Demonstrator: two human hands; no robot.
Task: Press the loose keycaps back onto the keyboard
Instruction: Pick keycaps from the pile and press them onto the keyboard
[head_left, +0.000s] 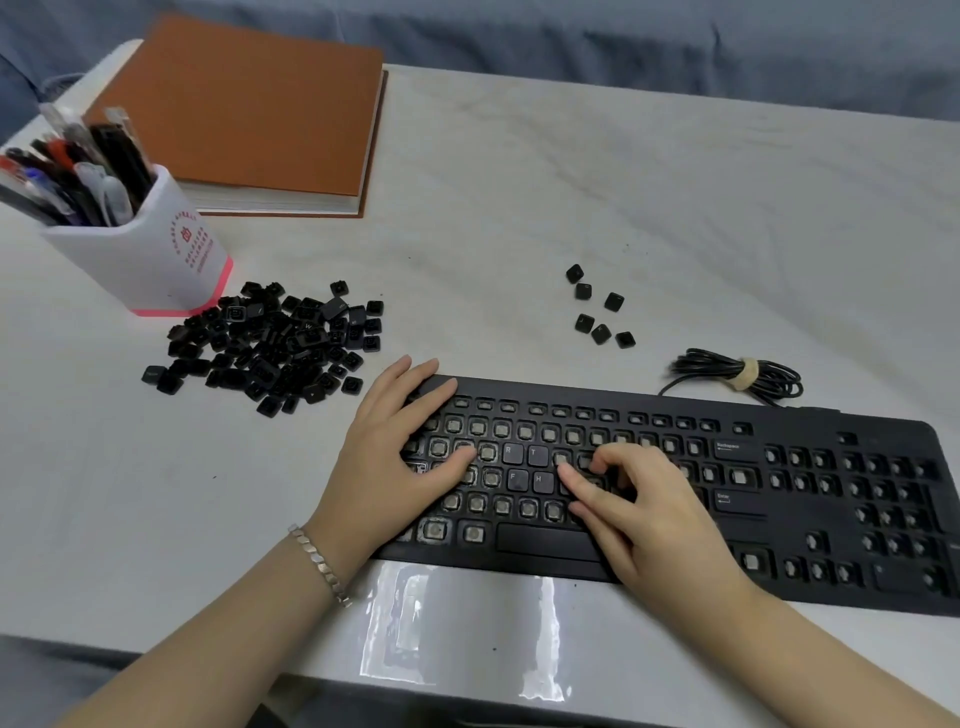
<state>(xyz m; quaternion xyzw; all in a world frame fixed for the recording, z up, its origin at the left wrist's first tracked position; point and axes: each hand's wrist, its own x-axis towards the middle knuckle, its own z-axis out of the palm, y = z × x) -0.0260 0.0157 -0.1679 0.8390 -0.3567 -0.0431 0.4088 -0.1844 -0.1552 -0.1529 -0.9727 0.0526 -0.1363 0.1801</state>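
On the tabletop (519, 218), near its front edge, lies a black keyboard (779, 525) with most keycaps off; bare switch domes show across the rows. Fitted caps visible: R, T, F, H, space bar, Backspace, Enter.

Left hand (395, 457) rests flat over the keyboard's left end, fingers spread and extended, thumb tip on the upper letter row; grip is open, nothing held. A metal bracelet (319, 564) sits on that wrist.

Right hand (649, 514) is over the middle letter rows, just right of H. Index finger points toward the left and presses down onto the board; other fingers are curled under. Whether a keycap sits beneath that grip cannot be told, since the fingers hide the spot.

Loose keycaps: a large pile (275, 345) lies beyond the keyboard's left end, beside a white pen holder (150, 260) full of pens. A small group of six keycaps (597, 312) lies apart, beyond the keyboard's middle.

Keyboard cable (737, 374) is coiled and tied, just behind the keyboard. A brown-covered book (244, 109) lies at the far left. Clear tape patch (457, 634) is stuck on the tabletop at the near edge, between the forearms.
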